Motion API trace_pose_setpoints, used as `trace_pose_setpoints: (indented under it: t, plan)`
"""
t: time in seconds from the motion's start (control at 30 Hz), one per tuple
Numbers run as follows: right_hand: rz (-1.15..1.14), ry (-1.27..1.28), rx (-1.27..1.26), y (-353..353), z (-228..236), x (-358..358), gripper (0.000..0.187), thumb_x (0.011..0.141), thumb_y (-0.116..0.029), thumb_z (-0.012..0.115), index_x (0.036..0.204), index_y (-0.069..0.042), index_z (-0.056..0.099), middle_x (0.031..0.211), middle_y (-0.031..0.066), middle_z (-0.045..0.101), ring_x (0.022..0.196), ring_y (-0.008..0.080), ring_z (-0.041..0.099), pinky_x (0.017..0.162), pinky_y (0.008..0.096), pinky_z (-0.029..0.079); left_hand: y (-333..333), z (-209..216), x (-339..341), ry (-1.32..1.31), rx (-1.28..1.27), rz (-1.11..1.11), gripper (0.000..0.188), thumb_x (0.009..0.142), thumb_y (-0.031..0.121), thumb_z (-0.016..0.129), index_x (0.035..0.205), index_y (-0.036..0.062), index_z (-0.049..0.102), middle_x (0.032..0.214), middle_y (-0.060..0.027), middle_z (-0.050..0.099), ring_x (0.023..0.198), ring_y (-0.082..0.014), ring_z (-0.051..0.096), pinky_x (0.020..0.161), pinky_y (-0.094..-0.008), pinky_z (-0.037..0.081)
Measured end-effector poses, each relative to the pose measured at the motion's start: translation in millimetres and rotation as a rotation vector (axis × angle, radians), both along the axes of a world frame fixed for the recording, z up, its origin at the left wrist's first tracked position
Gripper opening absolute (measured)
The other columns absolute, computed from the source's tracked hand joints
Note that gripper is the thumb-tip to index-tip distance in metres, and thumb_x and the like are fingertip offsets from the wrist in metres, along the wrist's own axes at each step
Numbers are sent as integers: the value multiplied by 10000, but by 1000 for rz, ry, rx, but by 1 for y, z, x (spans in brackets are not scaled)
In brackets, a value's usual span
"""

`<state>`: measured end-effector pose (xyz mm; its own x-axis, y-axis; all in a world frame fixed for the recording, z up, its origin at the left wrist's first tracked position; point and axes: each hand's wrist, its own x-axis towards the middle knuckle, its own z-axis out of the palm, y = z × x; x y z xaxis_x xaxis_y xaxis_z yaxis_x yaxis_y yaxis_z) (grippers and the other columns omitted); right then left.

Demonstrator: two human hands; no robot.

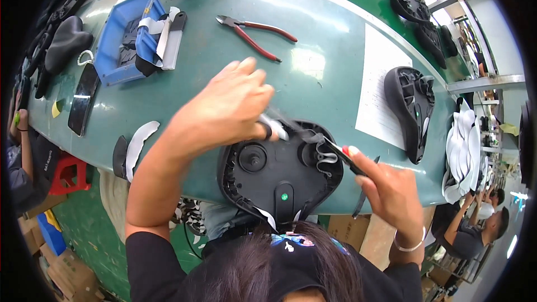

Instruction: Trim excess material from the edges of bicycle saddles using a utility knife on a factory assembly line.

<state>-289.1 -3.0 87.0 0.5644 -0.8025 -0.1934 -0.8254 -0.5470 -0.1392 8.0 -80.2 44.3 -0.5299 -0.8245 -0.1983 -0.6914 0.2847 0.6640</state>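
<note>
A black saddle (279,178) lies underside up at the table's near edge, in front of my body. My left hand (235,103) is closed above its upper left side. A thin grey strip (299,128) runs from that hand toward the saddle's right round recess, smeared by motion. Loops of grey trim (327,159) curl beside the recess. My right hand (389,190) grips a slim dark-handled tool (348,159), its narrow tip at the trim; whether it is a knife cannot be made out. A black strip (362,196) hangs by my right fingers.
Red-handled cutting pliers (254,33) lie beyond my left hand. A blue bin (120,50) with black pieces, a phone (84,99) and white and black offcuts (140,145) are on the left. Another saddle (411,112) rests by a paper sheet (380,86) on the right. Other people sit at both sides.
</note>
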Motion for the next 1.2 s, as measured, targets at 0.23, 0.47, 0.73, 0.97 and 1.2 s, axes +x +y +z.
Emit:
trace_pose_setpoints:
  t: [0.23,0.47,0.73,0.97,1.2]
  plan:
    - [114,-85,81,-7,-15,0,570,827,-160,638,1366,-163,456,595,83,504,471,266,506,451,372,367,-4,-15,-40,978,343,68,255,892,259,600,800,24,566,737,-91,584,631,-180,530,626,-304,438]
    - [-311,-530,119,80,-36,4,551,853,-70,624,1364,-54,420,864,227,640,639,394,601,550,387,477,5,35,12,1819,-655,732,211,888,166,457,707,61,478,628,-51,494,537,-138,452,508,-236,358]
    - [-863,-1184,226,67,-54,-15,499,937,-131,531,1392,-60,337,906,90,628,522,71,488,474,197,418,28,-53,-11,64,85,24,516,774,423,719,1115,49,619,953,-205,670,914,-339,658,838,-402,479]
    - [-660,-1333,-211,-3,-50,-26,458,970,-185,492,1366,-15,337,870,81,571,526,65,475,459,185,407,-47,-33,-32,646,-35,973,319,935,306,514,1046,8,516,881,-93,617,753,-234,584,719,-354,478]
    - [-563,-1153,-544,-213,-23,-65,382,893,-206,618,1216,-34,511,807,29,558,622,120,523,580,257,435,-37,-45,-90,698,-9,-264,242,928,223,546,882,6,642,817,-112,635,756,-251,600,690,-351,477]
